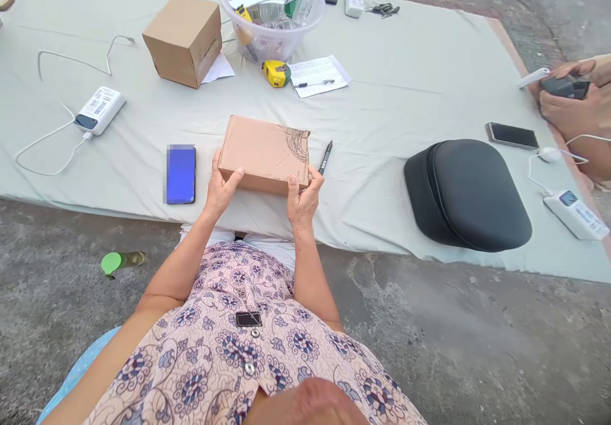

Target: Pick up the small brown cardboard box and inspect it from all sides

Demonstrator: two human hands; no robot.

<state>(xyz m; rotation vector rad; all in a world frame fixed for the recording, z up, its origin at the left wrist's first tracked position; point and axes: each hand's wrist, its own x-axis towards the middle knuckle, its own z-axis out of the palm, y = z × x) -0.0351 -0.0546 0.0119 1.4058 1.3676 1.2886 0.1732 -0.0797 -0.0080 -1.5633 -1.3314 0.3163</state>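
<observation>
Between my two hands is a brown cardboard box [262, 148], with curved dark pen lines drawn on its far right corner. My left hand [223, 184] grips the box's left end, thumb on the near top edge. At the near right corner my right hand [304, 197] holds it, thumb against the front side and fingers around the right end. A black marker pen [326, 156] lies just beyond my right hand. Left of my left hand lies a phone [181, 174] with a blue screen.
A taller cardboard box [184, 34], a clear plastic basket [274, 40], a yellow tape measure [277, 74] and a paper sheet [324, 75] stand farther back. A black case [477, 189] sits right; a power bank [100, 110] left. Another person's hands [573, 91] hold a dark object.
</observation>
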